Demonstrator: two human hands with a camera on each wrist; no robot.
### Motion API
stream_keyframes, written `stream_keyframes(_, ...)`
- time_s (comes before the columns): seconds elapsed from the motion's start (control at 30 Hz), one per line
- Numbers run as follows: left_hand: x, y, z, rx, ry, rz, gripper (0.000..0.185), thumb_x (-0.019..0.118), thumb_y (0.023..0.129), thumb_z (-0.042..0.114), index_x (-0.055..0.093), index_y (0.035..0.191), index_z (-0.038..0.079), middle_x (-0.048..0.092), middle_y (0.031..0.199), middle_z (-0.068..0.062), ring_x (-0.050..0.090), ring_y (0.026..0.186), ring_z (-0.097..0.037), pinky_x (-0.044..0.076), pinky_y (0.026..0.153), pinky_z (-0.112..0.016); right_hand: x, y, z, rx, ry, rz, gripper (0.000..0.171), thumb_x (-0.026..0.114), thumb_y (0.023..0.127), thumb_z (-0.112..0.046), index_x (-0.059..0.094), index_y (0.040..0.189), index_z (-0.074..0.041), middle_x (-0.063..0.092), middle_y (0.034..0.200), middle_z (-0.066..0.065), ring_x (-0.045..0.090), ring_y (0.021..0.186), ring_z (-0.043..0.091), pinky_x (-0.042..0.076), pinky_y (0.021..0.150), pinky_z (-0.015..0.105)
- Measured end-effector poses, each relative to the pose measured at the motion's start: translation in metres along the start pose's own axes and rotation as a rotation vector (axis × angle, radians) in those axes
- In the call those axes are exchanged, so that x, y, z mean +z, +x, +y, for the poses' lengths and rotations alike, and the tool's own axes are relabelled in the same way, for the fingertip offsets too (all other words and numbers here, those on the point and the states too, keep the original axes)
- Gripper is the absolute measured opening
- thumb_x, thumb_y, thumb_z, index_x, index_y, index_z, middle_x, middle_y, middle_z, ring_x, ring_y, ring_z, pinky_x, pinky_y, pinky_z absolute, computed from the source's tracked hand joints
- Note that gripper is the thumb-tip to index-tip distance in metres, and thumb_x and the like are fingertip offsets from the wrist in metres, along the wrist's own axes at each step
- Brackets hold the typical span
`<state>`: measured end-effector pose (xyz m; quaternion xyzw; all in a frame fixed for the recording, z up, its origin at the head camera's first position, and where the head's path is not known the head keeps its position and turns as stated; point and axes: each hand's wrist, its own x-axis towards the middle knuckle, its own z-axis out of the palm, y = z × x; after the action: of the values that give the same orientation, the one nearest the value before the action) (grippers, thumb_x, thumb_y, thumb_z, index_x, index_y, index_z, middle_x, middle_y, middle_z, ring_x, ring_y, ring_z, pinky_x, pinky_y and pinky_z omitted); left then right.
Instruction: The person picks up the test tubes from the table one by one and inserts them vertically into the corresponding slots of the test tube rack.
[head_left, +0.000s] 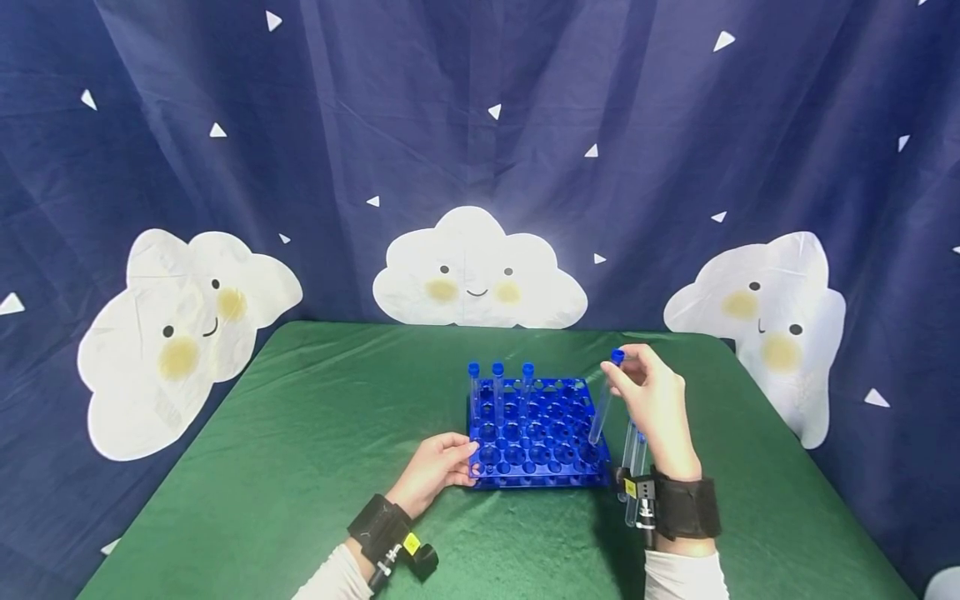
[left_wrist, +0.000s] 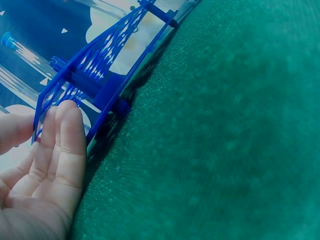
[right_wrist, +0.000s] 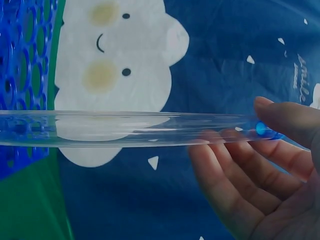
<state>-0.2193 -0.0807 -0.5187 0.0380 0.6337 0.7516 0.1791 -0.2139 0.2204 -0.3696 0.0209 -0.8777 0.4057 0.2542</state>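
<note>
A blue test tube rack with rows of round holes stands on the table. My left hand grips its near left corner; in the left wrist view the thumb and fingers lie on either side of the upper plate. Up at the right, my right hand pinches a clear test tube near its blue cap. This tube hangs slightly tilted, its lower end at the rack's right-hand holes; whether it has entered one I cannot tell. Three capped tubes stand upright along the rack's back left.
More clear tubes lie to the right of the rack, partly hidden by the right wrist and its strap. Green cloth covers the table. Behind it hangs a dark blue curtain with clouds printed on it.
</note>
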Motion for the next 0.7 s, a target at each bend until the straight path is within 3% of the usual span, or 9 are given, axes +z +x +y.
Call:
stream_keyframes(0.4, 0.0, 0.0, 0.0, -0.003, -0.001, -0.004, 0.025, 0.065, 0.093, 0.016, 0.056, 0.107, -0.001, 0.062, 0.074, 0.002, 0.062, 0.063, -0.01, 0.06, 0.064, -0.027, 0.021, -0.001, -0.011, -0.048, 0.053, 0.08, 0.026, 0.074, 0.087, -0.019, 0.065, 0.108, -0.007, 0.073, 0.084, 0.009, 0.06, 0.066, -0.011, 0.044, 0.066, 0.005)
stream_keyframes(0.47, 0.0, -0.001, 0.001, -0.004, -0.001, -0.005, 0.026, 0.065, 0.093, 0.016, 0.055, 0.108, -0.002, 0.062, 0.074, 0.002, 0.062, 0.063, -0.01, 0.06, 0.064, -0.027, 0.025, -0.001, -0.012, -0.061, 0.072, 0.093, 0.025, 0.075, 0.086, -0.019, 0.065, 0.107, -0.008, 0.074, 0.085, 0.009, 0.062, 0.068, -0.009, 0.042, 0.066, 0.002)
stream_keyframes(0.53, 0.0, -0.001, 0.001, -0.005, 0.0, -0.007, 0.027, 0.065, 0.093, 0.017, 0.055, 0.109, -0.003, 0.062, 0.074, 0.002, 0.062, 0.063, -0.01, 0.06, 0.065, -0.027, 0.029, -0.002, -0.014, -0.076, 0.082, 0.108, 0.025, 0.076, 0.086, -0.018, 0.065, 0.106, -0.008, 0.074, 0.085, 0.009, 0.068, 0.071, 0.001, 0.042, 0.066, 0.002)
stream_keyframes(0.7, 0.0, -0.001, 0.002, -0.003, -0.003, -0.011, 0.028, 0.065, 0.093, 0.017, 0.055, 0.11, -0.004, 0.062, 0.074, 0.002, 0.061, 0.063, -0.01, 0.061, 0.065, -0.027, 0.039, -0.002, -0.013, -0.101, 0.086, 0.129, 0.024, 0.076, 0.086, -0.017, 0.066, 0.105, -0.008, 0.073, 0.086, 0.009, 0.073, 0.083, 0.023, 0.048, 0.066, 0.01)
